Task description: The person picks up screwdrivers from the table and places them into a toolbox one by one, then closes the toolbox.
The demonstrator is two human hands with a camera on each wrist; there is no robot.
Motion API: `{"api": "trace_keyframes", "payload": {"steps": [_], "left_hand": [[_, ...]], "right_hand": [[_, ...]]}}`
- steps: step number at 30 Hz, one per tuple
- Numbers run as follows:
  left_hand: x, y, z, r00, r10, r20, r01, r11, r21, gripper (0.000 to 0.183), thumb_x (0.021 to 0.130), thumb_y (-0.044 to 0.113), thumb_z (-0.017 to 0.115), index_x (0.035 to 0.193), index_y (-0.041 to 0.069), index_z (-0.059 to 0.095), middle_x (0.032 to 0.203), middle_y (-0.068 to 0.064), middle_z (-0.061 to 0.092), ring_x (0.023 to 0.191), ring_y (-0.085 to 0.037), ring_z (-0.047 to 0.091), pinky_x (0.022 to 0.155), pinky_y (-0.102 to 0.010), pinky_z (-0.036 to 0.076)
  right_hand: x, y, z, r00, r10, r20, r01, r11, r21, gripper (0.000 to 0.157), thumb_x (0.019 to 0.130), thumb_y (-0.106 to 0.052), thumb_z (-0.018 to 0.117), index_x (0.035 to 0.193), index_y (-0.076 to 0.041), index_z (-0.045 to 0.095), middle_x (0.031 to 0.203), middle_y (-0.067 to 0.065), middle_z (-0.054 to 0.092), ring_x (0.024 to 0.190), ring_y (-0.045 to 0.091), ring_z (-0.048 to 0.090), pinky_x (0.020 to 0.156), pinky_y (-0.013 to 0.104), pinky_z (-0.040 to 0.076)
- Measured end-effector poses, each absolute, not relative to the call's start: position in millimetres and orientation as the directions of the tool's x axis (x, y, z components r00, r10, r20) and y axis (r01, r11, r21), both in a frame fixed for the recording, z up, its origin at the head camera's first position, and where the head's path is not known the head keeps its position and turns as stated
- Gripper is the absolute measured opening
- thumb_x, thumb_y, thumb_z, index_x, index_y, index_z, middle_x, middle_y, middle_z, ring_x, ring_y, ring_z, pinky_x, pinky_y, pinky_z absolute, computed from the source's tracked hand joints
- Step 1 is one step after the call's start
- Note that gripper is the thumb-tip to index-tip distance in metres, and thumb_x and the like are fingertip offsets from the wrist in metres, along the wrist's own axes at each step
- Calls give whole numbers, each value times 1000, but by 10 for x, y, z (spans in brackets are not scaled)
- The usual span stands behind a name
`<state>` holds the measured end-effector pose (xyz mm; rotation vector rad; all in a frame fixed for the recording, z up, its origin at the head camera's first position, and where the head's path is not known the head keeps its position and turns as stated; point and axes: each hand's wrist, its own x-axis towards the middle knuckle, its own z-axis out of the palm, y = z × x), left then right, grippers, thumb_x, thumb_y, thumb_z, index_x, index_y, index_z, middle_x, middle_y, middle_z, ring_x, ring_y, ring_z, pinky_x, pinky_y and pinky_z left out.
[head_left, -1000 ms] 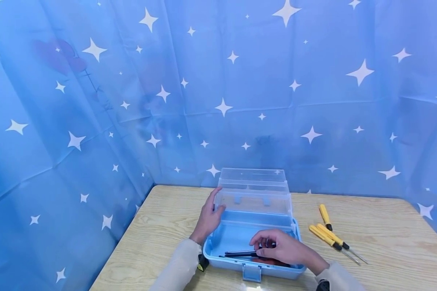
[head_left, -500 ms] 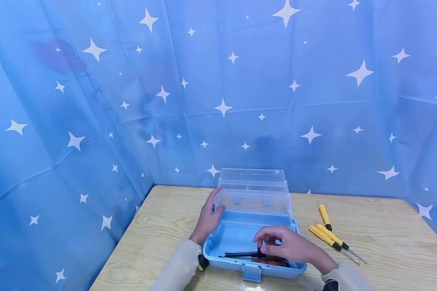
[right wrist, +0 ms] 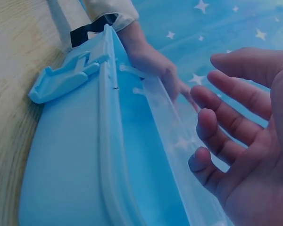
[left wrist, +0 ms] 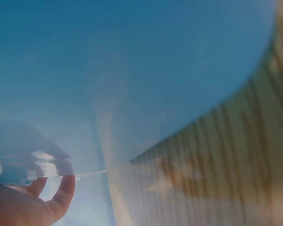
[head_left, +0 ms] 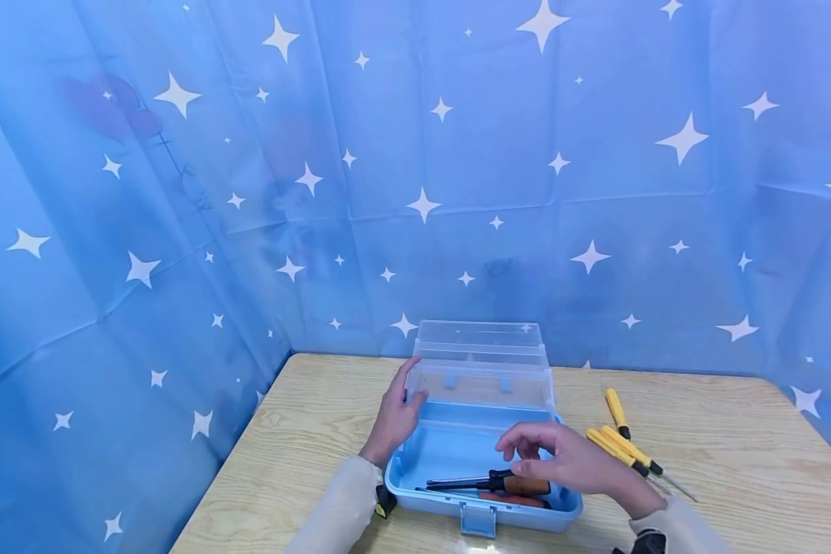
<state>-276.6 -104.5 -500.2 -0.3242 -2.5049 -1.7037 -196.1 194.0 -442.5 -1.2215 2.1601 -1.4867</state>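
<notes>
A light blue toolbox (head_left: 429,504) stands with its clear lid (head_left: 481,381) raised. My left hand (head_left: 395,419) holds the lid's left edge, thumb in front and fingers at the side; in the left wrist view, fingers (left wrist: 63,197) show at the clear plastic. Along the box's front wall lies a screwdriver with a brown and black handle (head_left: 526,485). Beside it lies a tool with a red-orange handle (head_left: 512,500). My right hand (head_left: 568,458) hovers above the right side of the box, its fingers loosely bent with nothing between them, as the right wrist view also shows.
Three yellow-handled screwdrivers lie on the wooden table (head_left: 305,431) right of the box: one screwdriver (head_left: 616,408) farther back, two crossing close together nearer me. A front latch (head_left: 478,521) hangs down. Behind the table hangs a blue curtain (head_left: 388,154) with white stars.
My right hand has let go of the brown-handled screwdriver in the box and risen up and to the right, uncovering its handle. The left hand has stayed on the lid.
</notes>
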Motion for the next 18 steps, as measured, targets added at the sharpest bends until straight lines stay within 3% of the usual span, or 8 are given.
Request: {"api": "trace_keyframes", "payload": {"steps": [13, 18], "left_hand": [[-2762, -1048, -5007, -975, 124, 186, 219, 350, 911, 55, 104, 23, 48, 153, 39, 31, 158, 11, 34, 143, -27, 38, 113, -58, 35], [-2762, -1046, -5005, -977, 118, 179, 210, 353, 912, 55, 104, 23, 48, 154, 38, 30, 158, 11, 33, 144, -26, 38, 113, -57, 36]], "right_hand": [[-1981, 2207, -4301, -646, -685, 338, -548, 107, -830, 31, 96, 7, 53, 121, -8, 63, 103, 1, 67, 82, 15, 58, 65, 29, 52], [-1984, 2333, -4276, -670, -657, 345, -539, 110, -835, 27, 97, 8, 51, 120, 1, 62, 102, 1, 67, 82, 16, 59, 66, 29, 53]]}}
